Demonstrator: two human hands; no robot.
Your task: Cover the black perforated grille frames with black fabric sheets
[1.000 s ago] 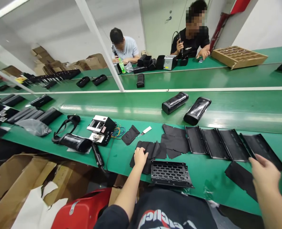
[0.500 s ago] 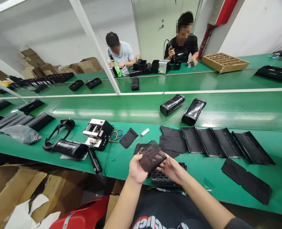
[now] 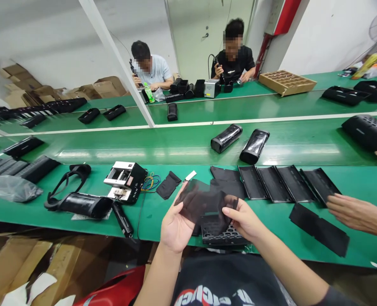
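Observation:
A thin, see-through black mesh sheet (image 3: 201, 202) is stretched between my two hands above the bench. My left hand (image 3: 177, 227) grips its left end, thumb on top and the other fingers behind it. At the right end, my right hand (image 3: 242, 216) pinches the sheet between thumb and fingers. Partly hidden below the sheet lies a black slotted grille panel (image 3: 222, 238) at the bench's front edge. More black mesh sheets (image 3: 225, 187) lie behind my hands. A single cut sheet (image 3: 168, 185) is to the left, beside a white-handled tool (image 3: 191, 175).
Black trays (image 3: 253, 182) stand in a row to the right, near another person's hand (image 3: 350, 210) and a long black sheet (image 3: 318, 229). A white-and-black machine (image 3: 126, 180), an electric screwdriver (image 3: 123, 220) and a strapped speaker-like case (image 3: 86, 203) lie left. Two people work across the conveyor (image 3: 175, 144).
My hands have drawn apart, spreading the mesh sheet wider. Another person's hand has come in from the right near the trays, and a black perforated case now shows at the right edge.

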